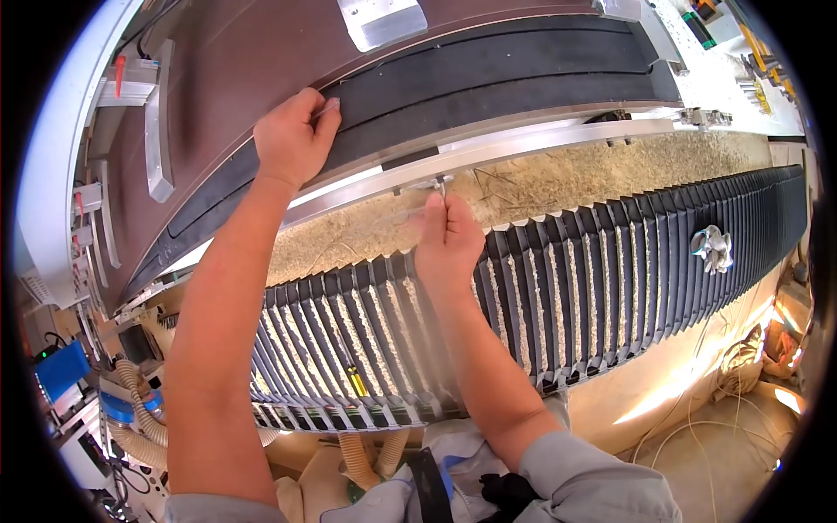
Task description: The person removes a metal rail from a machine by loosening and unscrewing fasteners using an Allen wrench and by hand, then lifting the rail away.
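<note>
A slim, silvery metal rod (443, 186), mid-frame, probably light and stiff, is pinched at its lower end, likely the best hold, by the right hand (449, 242); whether the curled left hand (295, 139), upper left-centre, grips anything is unclear

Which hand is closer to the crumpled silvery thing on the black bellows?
Right. The right hand is left of the silvery thing; the left hand is farther left, by the black panel.

Floor (671, 462): catching hard, bright sunlight streaks
Metal rail (540, 146): reflecting whitish glare
Bellows cover (593, 288): blurring hazily at mid-frame
View edges: bending straight lines, darkening to black
</note>
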A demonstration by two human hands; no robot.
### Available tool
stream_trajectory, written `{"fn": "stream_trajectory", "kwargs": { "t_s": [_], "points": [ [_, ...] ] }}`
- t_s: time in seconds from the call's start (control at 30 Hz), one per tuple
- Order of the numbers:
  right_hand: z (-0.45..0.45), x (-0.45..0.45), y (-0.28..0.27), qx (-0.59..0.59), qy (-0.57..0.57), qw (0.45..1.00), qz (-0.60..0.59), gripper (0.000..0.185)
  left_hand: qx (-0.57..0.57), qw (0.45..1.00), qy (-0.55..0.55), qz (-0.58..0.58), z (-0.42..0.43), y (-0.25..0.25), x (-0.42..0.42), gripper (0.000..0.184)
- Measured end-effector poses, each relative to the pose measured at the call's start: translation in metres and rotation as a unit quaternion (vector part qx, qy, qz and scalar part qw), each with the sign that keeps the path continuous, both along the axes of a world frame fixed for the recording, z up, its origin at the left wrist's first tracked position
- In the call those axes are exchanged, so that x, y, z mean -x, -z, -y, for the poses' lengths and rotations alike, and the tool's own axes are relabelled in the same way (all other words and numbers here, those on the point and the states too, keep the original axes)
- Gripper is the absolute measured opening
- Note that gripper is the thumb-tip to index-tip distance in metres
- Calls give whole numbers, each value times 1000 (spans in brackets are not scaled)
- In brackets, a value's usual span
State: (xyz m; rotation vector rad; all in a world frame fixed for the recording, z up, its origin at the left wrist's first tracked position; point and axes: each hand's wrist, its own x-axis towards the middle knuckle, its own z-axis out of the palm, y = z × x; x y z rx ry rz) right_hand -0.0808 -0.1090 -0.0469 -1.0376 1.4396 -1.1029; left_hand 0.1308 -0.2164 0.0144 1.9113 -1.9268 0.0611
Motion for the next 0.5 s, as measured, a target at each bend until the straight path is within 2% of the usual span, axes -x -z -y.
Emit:
{"fn": "stream_trajectory", "kwargs": {
  "t_s": [0.1, 0.17, 0.23, 0.3, 0.4, 0.43, 0.5],
  "points": [
    [2, -9, 5, 9, 48, 995, 90, 24, 9, 1000, 3, -2, 1, 1, -1, 23],
    [0, -13, -3, -88, 78, 959, 258, 22, 12, 1000, 4, -5, 0, 2, -1, 23],
    [3, -10, -17, -168, 103, 880, 432, 21, 13, 1000, 2, -7, 0, 2, 0, 23],
    [6, -2, -32, -229, 123, 753, 604, 21, 6, 1000, -1, -6, 0, 2, 0, 23],
    [14, 8, -49, -297, 136, 759, 563, 21, -3, 1000, -5, -6, 0, 1, 0, 24],
    [14, 15, -65, -276, 108, 816, 497, 24, -5, 1000, -7, -7, 0, 1, 0, 24],
    [9, 15, -81, -216, 105, 861, 448, 31, -4, 1000, -5, -5, 1, 0, 0, 24]
  ]
}}
